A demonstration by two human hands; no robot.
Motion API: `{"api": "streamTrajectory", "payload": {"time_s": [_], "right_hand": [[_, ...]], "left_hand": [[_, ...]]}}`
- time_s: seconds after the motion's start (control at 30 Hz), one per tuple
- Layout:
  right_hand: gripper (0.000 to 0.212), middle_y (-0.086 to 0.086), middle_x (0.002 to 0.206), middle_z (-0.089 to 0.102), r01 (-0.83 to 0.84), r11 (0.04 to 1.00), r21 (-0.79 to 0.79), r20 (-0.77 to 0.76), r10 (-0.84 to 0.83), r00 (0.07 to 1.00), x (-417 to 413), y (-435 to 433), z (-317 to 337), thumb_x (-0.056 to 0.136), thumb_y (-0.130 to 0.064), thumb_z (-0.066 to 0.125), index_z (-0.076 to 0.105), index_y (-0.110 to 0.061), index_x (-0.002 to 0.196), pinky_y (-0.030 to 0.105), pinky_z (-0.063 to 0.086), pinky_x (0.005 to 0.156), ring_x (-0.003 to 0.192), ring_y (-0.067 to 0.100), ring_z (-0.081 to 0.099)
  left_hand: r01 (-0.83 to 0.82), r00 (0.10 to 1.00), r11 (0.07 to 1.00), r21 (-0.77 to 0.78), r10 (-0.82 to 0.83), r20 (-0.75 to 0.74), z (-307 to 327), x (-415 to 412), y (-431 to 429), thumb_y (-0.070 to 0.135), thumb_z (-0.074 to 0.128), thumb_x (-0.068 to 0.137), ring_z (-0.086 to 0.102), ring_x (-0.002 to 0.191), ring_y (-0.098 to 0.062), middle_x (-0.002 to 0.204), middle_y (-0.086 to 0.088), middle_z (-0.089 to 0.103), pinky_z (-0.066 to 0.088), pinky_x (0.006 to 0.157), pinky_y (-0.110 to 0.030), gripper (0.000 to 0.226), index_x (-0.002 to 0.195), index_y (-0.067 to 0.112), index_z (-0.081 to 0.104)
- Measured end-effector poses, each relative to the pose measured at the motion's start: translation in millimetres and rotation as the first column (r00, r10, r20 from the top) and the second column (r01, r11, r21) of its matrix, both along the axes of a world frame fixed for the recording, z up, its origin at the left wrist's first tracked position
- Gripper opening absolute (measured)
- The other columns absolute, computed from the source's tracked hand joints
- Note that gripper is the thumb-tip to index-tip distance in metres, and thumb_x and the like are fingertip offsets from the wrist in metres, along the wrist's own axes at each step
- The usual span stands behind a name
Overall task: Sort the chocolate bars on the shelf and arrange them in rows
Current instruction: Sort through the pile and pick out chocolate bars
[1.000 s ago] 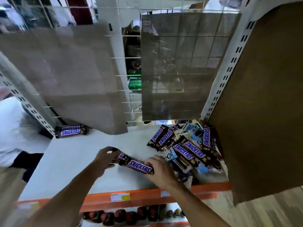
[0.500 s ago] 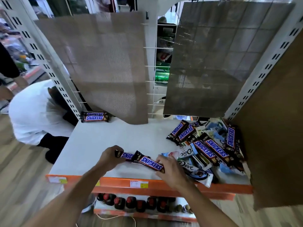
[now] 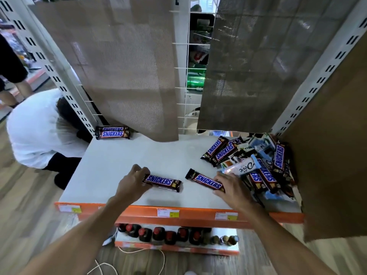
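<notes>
On the white shelf (image 3: 119, 163), my left hand (image 3: 132, 183) grips the left end of a Snickers bar (image 3: 162, 182) that lies near the front edge. My right hand (image 3: 231, 188) holds the right end of a second Snickers bar (image 3: 204, 181), angled toward the back left. A jumbled pile of Snickers and Dove bars (image 3: 256, 165) fills the shelf's right side. Two stacked Snickers bars (image 3: 112, 132) sit at the back left corner.
Brown mesh sheets (image 3: 123, 76) hang behind the shelf, and a cardboard panel (image 3: 333, 155) walls the right side. The front has an orange edge (image 3: 198, 214) with price tags. Bottles (image 3: 170, 234) stand on the lower shelf. A person in white (image 3: 37, 126) crouches at the left.
The two bars, held end to end before, are now apart: my left hand drew one to the left, my right hand keeps the other. The camera view shifted left and down.
</notes>
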State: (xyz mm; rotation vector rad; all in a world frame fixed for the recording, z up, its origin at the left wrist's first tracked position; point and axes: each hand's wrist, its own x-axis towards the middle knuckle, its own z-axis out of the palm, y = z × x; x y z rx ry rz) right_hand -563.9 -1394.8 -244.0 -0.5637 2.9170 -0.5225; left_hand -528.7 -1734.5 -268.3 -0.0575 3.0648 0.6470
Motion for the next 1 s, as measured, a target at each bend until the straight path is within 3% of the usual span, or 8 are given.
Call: {"api": "streamTrajectory", "payload": {"time_s": [0.2,0.4,0.57,0.73,1.0], "right_hand": [[0.032,0.001,0.132,0.054,-0.038,0.999,-0.028,0.019,0.038,0.999,-3.0,4.0,-6.9,0.077,-0.021,0.071,0.064,-0.016,0.108,0.034,0.041,0.095,0.115,0.025,0.052],[0.032,-0.005,0.118,0.053,-0.030,0.999,-0.035,-0.028,0.029,0.999,-2.4,3.0,-9.4,0.077,-0.020,0.071,0.066,-0.017,0.109,0.035,0.051,0.079,0.102,0.019,0.055],[0.034,-0.005,0.111,0.052,-0.010,1.000,-0.026,-0.079,0.008,0.997,-1.4,-4.7,-5.5,0.077,-0.020,0.077,0.066,-0.018,0.109,0.030,0.052,0.071,0.097,0.016,0.054],[0.035,-0.001,0.098,0.057,-0.011,0.999,-0.034,-0.121,0.007,0.993,-3.7,-12.1,-7.3,0.072,-0.018,0.080,0.068,-0.016,0.105,0.035,0.049,0.079,0.093,0.020,0.052],[0.036,0.002,0.109,0.060,-0.061,0.998,-0.017,-0.087,0.059,0.994,-10.5,-3.9,-8.9,0.077,-0.015,0.071,0.062,-0.014,0.111,0.033,0.043,0.093,0.107,0.020,0.049]], "left_hand": [[0.062,0.998,0.998,0.014,-0.062,-0.003,-5.2,-1.4,3.8,0.018,0.079,0.073,0.058,0.065,-0.028,0.104,-0.009,0.053,0.050,0.053,-0.035,0.036,0.105,0.010,0.064],[0.093,0.994,0.994,-0.064,-0.097,-0.056,-1.5,0.0,3.7,0.022,0.080,0.072,0.059,0.074,-0.026,0.104,-0.005,0.055,0.050,0.050,-0.032,0.037,0.105,0.015,0.065],[0.117,0.985,0.984,-0.133,-0.132,-0.108,-2.0,-2.0,-2.7,0.023,0.085,0.066,0.055,0.077,-0.028,0.093,-0.006,0.061,0.049,0.058,-0.035,0.035,0.094,0.012,0.067],[0.102,0.991,0.988,-0.119,-0.111,-0.072,-4.4,-2.2,-5.9,0.022,0.082,0.068,0.053,0.076,-0.027,0.087,-0.004,0.060,0.044,0.060,-0.033,0.032,0.093,0.012,0.065],[0.124,0.992,0.986,-0.115,-0.127,-0.019,-4.8,-1.5,-5.6,0.029,0.076,0.072,0.052,0.091,-0.023,0.100,-0.002,0.059,0.036,0.068,-0.032,0.039,0.106,0.016,0.063]]}}
